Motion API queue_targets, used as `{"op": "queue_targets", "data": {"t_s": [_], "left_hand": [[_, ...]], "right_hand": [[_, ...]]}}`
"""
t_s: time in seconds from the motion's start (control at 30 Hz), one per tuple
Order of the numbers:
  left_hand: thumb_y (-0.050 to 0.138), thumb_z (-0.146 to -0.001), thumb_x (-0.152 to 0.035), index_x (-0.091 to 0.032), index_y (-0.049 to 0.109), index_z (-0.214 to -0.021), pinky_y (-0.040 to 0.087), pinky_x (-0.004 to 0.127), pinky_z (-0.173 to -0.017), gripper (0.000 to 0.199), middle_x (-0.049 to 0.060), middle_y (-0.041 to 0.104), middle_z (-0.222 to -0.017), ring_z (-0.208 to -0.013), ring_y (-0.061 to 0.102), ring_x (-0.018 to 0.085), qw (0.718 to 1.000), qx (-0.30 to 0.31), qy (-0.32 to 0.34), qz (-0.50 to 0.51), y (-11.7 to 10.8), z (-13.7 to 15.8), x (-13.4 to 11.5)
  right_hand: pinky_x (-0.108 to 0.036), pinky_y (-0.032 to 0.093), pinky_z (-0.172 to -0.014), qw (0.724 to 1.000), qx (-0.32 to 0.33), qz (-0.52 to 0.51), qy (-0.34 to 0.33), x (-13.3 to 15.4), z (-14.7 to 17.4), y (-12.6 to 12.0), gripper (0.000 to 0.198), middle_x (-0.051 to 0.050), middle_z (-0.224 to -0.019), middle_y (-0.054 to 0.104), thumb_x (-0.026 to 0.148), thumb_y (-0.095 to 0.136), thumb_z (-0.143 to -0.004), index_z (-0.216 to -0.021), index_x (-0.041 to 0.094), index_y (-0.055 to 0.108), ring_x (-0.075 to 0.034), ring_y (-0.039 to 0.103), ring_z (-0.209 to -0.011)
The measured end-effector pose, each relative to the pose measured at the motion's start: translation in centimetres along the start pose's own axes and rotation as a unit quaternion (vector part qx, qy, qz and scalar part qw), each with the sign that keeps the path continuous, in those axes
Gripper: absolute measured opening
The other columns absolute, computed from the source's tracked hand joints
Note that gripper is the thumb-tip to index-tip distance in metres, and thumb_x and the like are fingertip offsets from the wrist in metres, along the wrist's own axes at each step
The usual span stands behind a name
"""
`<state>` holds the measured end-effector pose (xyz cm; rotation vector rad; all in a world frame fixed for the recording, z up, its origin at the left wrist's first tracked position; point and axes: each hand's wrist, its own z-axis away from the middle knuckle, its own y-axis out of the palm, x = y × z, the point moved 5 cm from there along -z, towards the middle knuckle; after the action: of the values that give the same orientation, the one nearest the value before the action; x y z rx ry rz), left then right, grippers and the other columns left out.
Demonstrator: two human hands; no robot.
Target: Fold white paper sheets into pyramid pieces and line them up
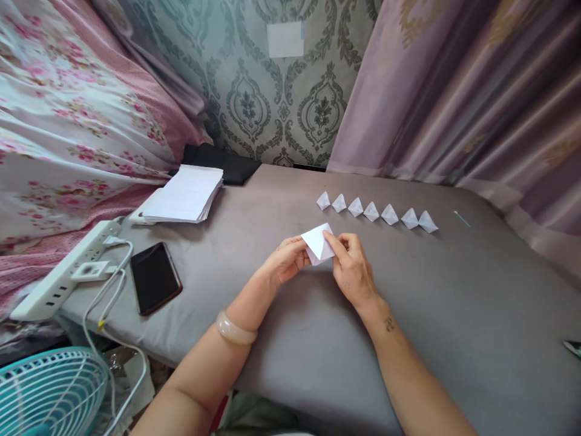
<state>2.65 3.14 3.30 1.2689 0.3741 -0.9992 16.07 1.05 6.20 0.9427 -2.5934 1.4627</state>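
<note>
Between my two hands is a small folded white paper (318, 243), squarish with triangular flaps, held above the grey tabletop. My left hand (289, 259) pinches its left edge, thumb on top and fingers underneath. At the right edge my right hand (352, 265) grips the same paper, its index finger pressing on the upper flap. Beyond my hands, several folded white paper shapes (372, 211) stand in a slanting row on the table.
A stack of white paper (184, 192) lies at the back left near a black folder-like item (236, 166). A smartphone (155, 278), a white power strip (68, 272) with cables and a teal fan (49, 393) are on the left. A thin stick (462, 218) lies far right.
</note>
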Motion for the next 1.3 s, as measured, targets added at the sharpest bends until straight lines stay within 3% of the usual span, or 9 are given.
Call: {"op": "queue_targets", "data": {"t_s": [0.33,0.43,0.6,0.7,0.8,0.9,1.0,1.13,1.3], "left_hand": [[0.051,-0.076,-0.024,-0.010,0.065,-0.079,0.050,0.029,-0.069,0.020,0.011,0.070,-0.075,-0.068,0.064,0.017,0.995,0.031,-0.063,0.066,-0.5,-0.2,-0.4],[0.057,-0.080,-0.034,-0.012,0.065,-0.080,0.050,0.028,-0.066,0.023,0.009,0.069,-0.075,-0.067,0.063,0.016,0.997,-0.001,-0.067,0.050,-0.7,-0.1,-0.3],[0.069,-0.077,-0.033,-0.011,0.066,-0.087,0.051,0.027,-0.063,0.025,0.007,0.067,-0.077,-0.067,0.062,0.015,0.997,-0.064,-0.028,-0.015,-1.2,-0.2,0.2],[0.075,-0.072,-0.033,-0.011,0.067,-0.084,0.049,0.025,-0.060,0.027,0.005,0.064,-0.072,-0.062,0.059,0.012,0.997,-0.066,0.024,-0.042,-1.3,-0.3,-0.1],[0.079,-0.066,-0.038,-0.011,0.067,-0.082,0.049,0.024,-0.060,0.033,0.003,0.063,-0.071,-0.062,0.058,0.012,0.996,-0.053,0.062,-0.047,-1.3,-0.3,-0.5],[0.080,-0.065,-0.040,-0.011,0.068,-0.082,0.049,0.025,-0.062,0.036,0.003,0.064,-0.071,-0.064,0.058,0.012,0.996,-0.025,0.075,-0.051,-0.7,0.0,-0.7],[0.080,-0.065,-0.041,-0.011,0.069,-0.083,0.049,0.025,-0.064,0.037,0.003,0.064,-0.072,-0.064,0.058,0.011,0.996,-0.004,0.075,-0.056,-0.2,0.2,-0.6],[0.081,-0.065,-0.040,-0.011,0.070,-0.083,0.050,0.026,-0.066,0.036,0.004,0.066,-0.075,-0.067,0.059,0.012,0.995,0.014,0.070,-0.064,0.0,0.2,-0.3],[0.082,-0.064,-0.039,-0.010,0.072,-0.089,0.052,0.030,-0.071,0.040,0.007,0.069,-0.080,-0.071,0.063,0.015,0.995,0.017,0.049,-0.083,-0.3,-0.1,0.0]], "right_hand": [[-0.035,0.051,-0.070,0.999,0.028,0.043,-0.016,-0.1,0.2,0.6,0.057,-0.012,-0.111,0.052,0.003,0.039,-0.084,-0.133,0.028,0.055,-0.023,0.053,-0.091],[-0.036,0.051,-0.072,0.998,0.037,0.054,-0.025,0.2,0.3,0.9,0.057,-0.013,-0.113,0.052,0.003,0.040,-0.083,-0.133,0.027,0.055,-0.023,0.053,-0.091],[-0.037,0.052,-0.073,0.998,0.050,0.035,-0.030,0.7,0.5,1.0,0.058,-0.012,-0.113,0.052,0.002,0.040,-0.081,-0.130,0.029,0.057,-0.023,0.053,-0.092],[-0.040,0.051,-0.083,0.996,0.036,-0.082,0.003,0.3,0.1,0.6,0.061,-0.012,-0.117,0.052,0.001,0.045,-0.073,-0.127,0.026,0.059,-0.024,0.054,-0.101],[-0.037,0.051,-0.085,0.944,0.009,-0.297,0.143,-1.4,-0.3,0.2,0.050,-0.011,-0.117,0.057,0.009,0.051,-0.071,-0.118,0.020,0.061,-0.023,0.056,-0.106],[-0.034,0.052,-0.075,0.822,0.036,-0.473,0.315,-2.7,0.0,1.1,0.031,-0.009,-0.103,0.066,0.031,0.056,-0.080,-0.106,0.018,0.066,-0.022,0.061,-0.096],[-0.031,0.050,-0.072,0.741,0.065,-0.551,0.379,-2.8,0.3,1.9,0.035,-0.006,-0.090,0.070,0.047,0.064,-0.078,-0.093,0.017,0.071,-0.019,0.062,-0.085],[-0.030,0.049,-0.074,0.720,0.043,-0.576,0.385,-3.2,0.6,2.3,0.035,-0.003,-0.080,0.072,0.045,0.077,-0.066,-0.087,0.017,0.073,-0.016,0.062,-0.078],[-0.026,0.044,-0.061,0.748,0.034,-0.534,0.392,-4.1,0.8,2.6,0.038,-0.004,-0.076,0.072,0.047,0.080,-0.061,-0.084,0.016,0.075,-0.013,0.059,-0.066]]}}
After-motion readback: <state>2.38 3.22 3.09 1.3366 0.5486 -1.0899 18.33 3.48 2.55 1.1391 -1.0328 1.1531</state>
